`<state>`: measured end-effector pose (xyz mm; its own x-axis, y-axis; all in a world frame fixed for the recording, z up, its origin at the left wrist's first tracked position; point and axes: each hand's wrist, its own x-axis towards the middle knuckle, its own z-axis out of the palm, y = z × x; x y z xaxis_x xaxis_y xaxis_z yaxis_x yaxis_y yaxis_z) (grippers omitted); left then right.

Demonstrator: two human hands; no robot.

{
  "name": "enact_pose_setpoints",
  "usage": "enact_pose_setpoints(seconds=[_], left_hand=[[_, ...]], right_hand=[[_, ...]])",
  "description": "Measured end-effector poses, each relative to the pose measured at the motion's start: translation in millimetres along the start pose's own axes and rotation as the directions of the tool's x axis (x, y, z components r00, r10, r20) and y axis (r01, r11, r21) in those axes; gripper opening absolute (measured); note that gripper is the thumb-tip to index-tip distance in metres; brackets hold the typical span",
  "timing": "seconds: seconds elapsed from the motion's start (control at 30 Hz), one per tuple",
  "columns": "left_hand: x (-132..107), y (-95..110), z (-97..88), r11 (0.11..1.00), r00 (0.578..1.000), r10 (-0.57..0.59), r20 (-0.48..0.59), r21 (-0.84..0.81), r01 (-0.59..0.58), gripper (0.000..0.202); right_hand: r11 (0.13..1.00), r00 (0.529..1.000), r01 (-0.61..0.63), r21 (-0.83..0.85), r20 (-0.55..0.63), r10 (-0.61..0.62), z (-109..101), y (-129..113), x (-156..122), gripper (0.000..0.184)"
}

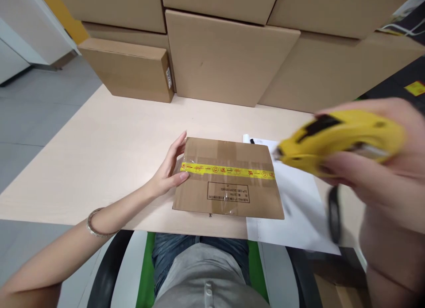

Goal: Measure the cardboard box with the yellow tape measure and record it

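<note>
One left hand (168,173) at box (229,190) edge

Stacked cartons (229,60), white paper (299,210)

Flat brown box (228,179) — yellow-taped, sealed — on table; yellow cutter (338,142) raised.

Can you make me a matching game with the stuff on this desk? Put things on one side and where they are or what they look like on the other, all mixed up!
Things:
1. Small cardboard box
2. Yellow cutter
3. White paper
4. Bracelet

Clues:
A. On the left wrist
B. Gripped in the right hand
C. Lying flat on the table, partly under the box
D. Sealed with a yellow tape strip, left hand touching its edge

Pairs: 1-D, 2-B, 3-C, 4-A
</note>
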<state>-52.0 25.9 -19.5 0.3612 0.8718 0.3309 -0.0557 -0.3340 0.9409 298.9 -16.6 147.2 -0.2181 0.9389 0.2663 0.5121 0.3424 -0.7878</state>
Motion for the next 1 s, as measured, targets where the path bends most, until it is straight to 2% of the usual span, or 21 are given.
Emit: enact_pose_setpoints(seconds=[0.07,0.1,0.13,0.23,0.3,0.37,0.53,0.63,0.73,0.87,1.0], left_hand=[[-1,0,0.6,1.000,1.000,0.013,-0.011,-0.022,-0.013,0.097],[-1,0,0.7,0.999,1.000,0.023,-0.016,-0.030,-0.023,0.097],[-1,1,0.7,0.999,0.999,0.035,-0.017,-0.034,-0.036,0.096],[-2,2,-0.5,0.997,0.998,0.067,0.003,-0.024,-0.067,0.090],[-2,1,-2.3,0.997,0.996,0.080,0.029,0.006,-0.080,0.084],[-3,-2,-4.4,0.995,0.994,0.097,0.059,0.029,-0.099,0.078],[-4,-6,-8.1,0.988,0.985,0.138,0.105,0.055,-0.144,0.069],[-3,1,-9.3,0.984,0.980,0.118,0.163,0.111,-0.137,0.063],[-1,10,-9.3,0.983,0.972,0.099,0.213,0.128,-0.129,0.048],[1,14,-7.8,0.975,0.971,0.115,0.209,0.162,-0.151,0.040],[0,13,-7.2,0.971,0.973,0.111,0.200,0.185,-0.149,0.040]], right_hand=[[0.985,0.975,0.165,0.047,0.145,-0.170,35,-18,30,0.047],[0.971,0.937,0.233,0.058,0.253,-0.240,53,-22,43,0.048],[0.940,0.875,0.332,0.075,0.348,-0.336,71,-24,53,0.046],[0.913,0.785,0.396,0.099,0.480,-0.392,113,-22,70,0.033],[0.916,0.767,0.388,0.104,0.515,-0.383,127,-19,74,0.030],[0.920,0.766,0.383,0.082,0.528,-0.367,131,-17,75,0.028],[0.920,0.799,0.393,-0.018,0.503,-0.331,115,-7,68,0.030],[0.948,0.851,0.304,-0.091,0.473,-0.227,91,6,59,0.034],[0.970,0.887,0.221,-0.099,0.434,-0.158,60,27,44,0.033],[0.972,0.942,0.210,-0.108,0.288,-0.171,21,63,15,0.039],[0.980,0.981,0.177,-0.090,0.099,-0.168,-1,94,-10,0.050]])
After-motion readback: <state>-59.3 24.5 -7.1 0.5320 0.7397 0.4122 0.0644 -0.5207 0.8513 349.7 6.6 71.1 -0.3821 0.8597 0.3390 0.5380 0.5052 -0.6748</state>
